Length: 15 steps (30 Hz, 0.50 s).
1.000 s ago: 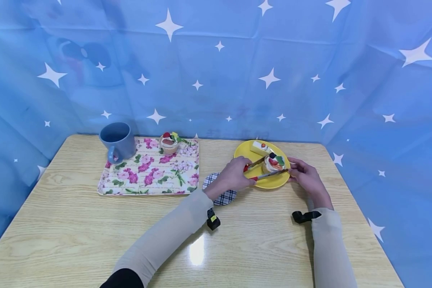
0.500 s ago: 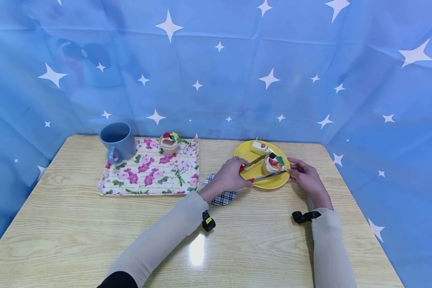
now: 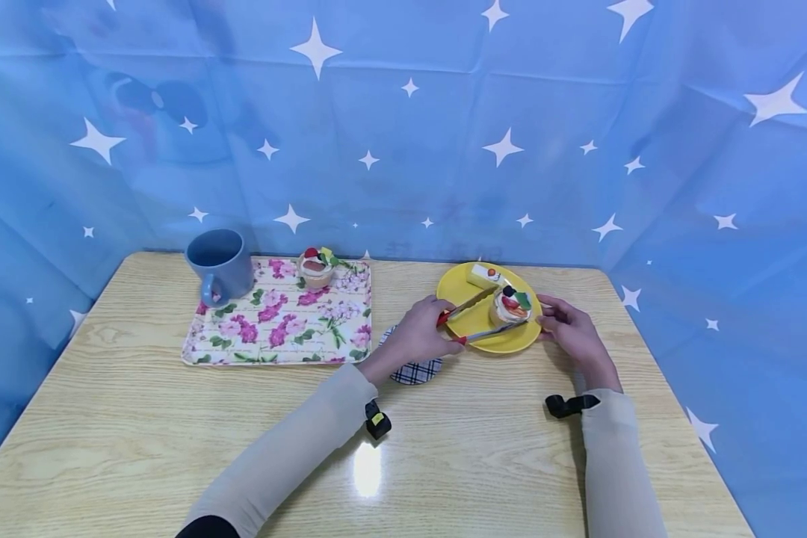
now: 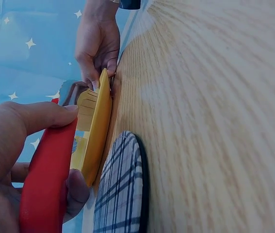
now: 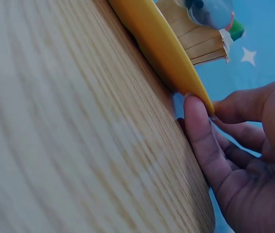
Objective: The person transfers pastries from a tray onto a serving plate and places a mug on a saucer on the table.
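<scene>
My left hand (image 3: 420, 330) grips the red handles of a pair of metal tongs (image 4: 50, 179). The tongs' arms are spread over a yellow plate (image 3: 452, 284), their tips on either side of a fruit-topped cupcake (image 3: 510, 310). That cupcake stands upright on the plate, beside a small white cake slice (image 3: 486, 276). At the plate's right edge, my right hand (image 3: 574, 331) pinches the rim between thumb and fingers, as the right wrist view (image 5: 244, 150) shows. Below my left wrist lies a round plaid coaster (image 4: 122, 189), partly hidden in the head view.
To the left lies a floral tray (image 3: 276, 329), with a second cupcake (image 3: 316, 270) on its back right part. A blue mug (image 3: 220, 261) stands on its back left corner. A blue starry curtain (image 3: 403, 149) rises behind the wooden table (image 3: 208, 433).
My left hand has drawn back leftward with the tongs, so their tips reach less far past the cupcake. The cupcake, plate and right hand stay in place.
</scene>
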Each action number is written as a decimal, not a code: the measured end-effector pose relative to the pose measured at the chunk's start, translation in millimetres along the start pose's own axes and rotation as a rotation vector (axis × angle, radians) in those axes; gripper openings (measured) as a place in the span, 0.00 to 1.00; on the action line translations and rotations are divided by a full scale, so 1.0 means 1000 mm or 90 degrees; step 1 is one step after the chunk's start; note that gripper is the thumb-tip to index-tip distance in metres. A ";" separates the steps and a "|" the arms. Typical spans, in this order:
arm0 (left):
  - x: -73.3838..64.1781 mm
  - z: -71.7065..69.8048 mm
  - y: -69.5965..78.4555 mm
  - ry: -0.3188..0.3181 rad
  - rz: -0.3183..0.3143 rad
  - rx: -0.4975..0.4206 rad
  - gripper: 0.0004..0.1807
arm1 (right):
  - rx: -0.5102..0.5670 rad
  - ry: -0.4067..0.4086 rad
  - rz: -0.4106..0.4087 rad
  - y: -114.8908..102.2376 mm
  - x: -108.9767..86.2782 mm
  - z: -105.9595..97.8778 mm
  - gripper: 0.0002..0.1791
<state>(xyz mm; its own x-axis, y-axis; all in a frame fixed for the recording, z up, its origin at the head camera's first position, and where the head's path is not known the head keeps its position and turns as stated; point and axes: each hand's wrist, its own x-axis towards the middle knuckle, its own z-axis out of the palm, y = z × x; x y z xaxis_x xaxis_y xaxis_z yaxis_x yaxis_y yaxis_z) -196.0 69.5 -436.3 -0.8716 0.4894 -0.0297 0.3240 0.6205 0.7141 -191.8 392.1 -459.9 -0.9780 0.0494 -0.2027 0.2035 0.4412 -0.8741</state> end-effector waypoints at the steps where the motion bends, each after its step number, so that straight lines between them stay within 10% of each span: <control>1: -0.001 0.000 -0.001 0.001 0.000 0.001 0.38 | -0.001 0.000 -0.002 0.000 0.000 0.000 0.29; 15: -0.014 -0.008 -0.009 0.029 0.025 -0.016 0.36 | 0.002 -0.005 0.002 0.000 0.002 -0.001 0.30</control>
<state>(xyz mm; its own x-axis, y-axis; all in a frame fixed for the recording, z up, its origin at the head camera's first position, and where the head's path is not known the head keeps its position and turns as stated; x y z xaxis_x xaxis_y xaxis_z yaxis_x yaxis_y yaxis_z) -189.3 52.2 -436.7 -0.8749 0.4834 0.0301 0.3492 0.5863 0.7310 -193.4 392.4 -459.7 -0.9768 0.0439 -0.2096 0.2073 0.4387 -0.8744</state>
